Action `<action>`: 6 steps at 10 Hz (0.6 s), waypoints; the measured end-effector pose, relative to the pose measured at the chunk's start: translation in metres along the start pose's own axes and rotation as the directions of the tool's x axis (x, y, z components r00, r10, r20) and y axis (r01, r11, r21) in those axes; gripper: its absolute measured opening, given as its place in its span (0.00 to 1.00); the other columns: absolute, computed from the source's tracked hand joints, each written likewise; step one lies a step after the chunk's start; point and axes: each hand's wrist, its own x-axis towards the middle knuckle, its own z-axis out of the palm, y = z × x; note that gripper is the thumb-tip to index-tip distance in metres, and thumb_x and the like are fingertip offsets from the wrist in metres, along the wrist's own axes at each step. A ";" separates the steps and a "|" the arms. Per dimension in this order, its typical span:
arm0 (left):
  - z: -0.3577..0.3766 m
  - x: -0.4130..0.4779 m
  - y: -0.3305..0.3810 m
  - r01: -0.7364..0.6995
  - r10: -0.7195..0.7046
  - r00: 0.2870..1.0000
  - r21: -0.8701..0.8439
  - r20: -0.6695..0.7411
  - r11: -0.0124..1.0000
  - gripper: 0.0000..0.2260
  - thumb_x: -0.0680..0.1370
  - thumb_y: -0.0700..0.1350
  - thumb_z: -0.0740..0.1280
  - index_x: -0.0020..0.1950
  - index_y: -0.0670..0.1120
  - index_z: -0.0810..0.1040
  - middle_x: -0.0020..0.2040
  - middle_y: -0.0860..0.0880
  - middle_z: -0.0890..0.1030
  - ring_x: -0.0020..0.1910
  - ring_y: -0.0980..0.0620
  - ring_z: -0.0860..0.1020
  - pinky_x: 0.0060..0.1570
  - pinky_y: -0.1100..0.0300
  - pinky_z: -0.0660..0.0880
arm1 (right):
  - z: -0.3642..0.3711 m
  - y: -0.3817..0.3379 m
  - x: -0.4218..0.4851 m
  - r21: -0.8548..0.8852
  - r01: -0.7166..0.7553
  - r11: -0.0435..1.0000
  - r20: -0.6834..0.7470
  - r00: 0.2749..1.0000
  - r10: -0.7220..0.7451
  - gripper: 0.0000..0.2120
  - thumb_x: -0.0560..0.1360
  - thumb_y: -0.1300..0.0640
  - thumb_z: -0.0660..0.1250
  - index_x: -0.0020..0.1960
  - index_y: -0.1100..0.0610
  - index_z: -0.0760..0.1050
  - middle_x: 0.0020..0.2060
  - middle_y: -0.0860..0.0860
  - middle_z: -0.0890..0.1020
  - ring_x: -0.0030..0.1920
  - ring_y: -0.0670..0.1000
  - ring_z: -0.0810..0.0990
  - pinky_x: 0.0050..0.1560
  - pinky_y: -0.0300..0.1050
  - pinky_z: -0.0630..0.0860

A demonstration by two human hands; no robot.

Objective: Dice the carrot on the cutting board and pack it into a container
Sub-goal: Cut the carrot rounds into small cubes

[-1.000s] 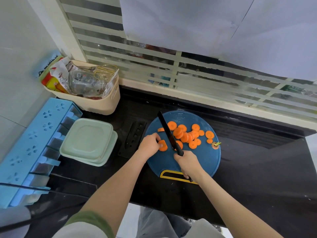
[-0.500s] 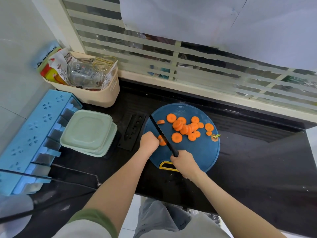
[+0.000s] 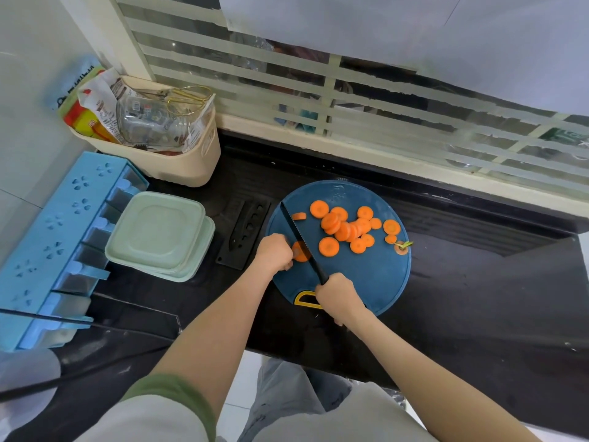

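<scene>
As the knife [image 3: 296, 231] shifted left on the board [image 3: 366, 282], left hand [image 3: 273, 253] pinches carrot stub [image 3: 301, 252]. Right hand [image 3: 338, 295] grips knife; no dice yet

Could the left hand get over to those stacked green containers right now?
Probably yes, once it lets go: the left hand is holding a carrot piece, and only a flat black knife sheath lies between it and the green containers.

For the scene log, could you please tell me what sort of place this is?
Most likely a home kitchen: a dark counter under a window holds a cutting board with carrot slices, a lidded food container and a basket of packets.
</scene>
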 end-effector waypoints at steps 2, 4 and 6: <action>0.006 0.006 -0.005 -0.016 0.012 0.999 0.110 0.044 0.994 0.08 0.77 0.40 0.66 0.53 0.37 0.77 0.48 0.38 0.83 0.49 0.40 0.82 0.50 0.49 0.80 | 0.002 -0.006 0.009 -0.039 0.012 0.999 -0.029 0.999 -0.013 0.06 0.80 0.57 0.60 0.50 0.61 0.68 0.44 0.55 0.73 0.43 0.54 0.74 0.29 0.39 0.66; 0.008 0.008 -0.012 -0.025 0.025 0.998 0.015 0.049 1.000 0.08 0.77 0.40 0.66 0.52 0.37 0.77 0.47 0.37 0.83 0.50 0.39 0.81 0.53 0.48 0.78 | 0.004 -0.009 0.009 0.011 0.017 1.000 -0.039 0.999 -0.016 0.06 0.79 0.58 0.60 0.46 0.61 0.68 0.42 0.54 0.74 0.42 0.55 0.74 0.38 0.44 0.70; 0.005 0.005 -0.012 0.005 -0.001 0.997 -0.060 0.073 0.998 0.08 0.79 0.42 0.64 0.47 0.38 0.78 0.46 0.36 0.83 0.49 0.39 0.82 0.52 0.48 0.79 | -0.003 -0.015 0.003 0.039 0.093 0.995 -0.054 0.994 -0.091 0.14 0.78 0.60 0.59 0.34 0.56 0.65 0.32 0.50 0.71 0.31 0.48 0.68 0.28 0.40 0.64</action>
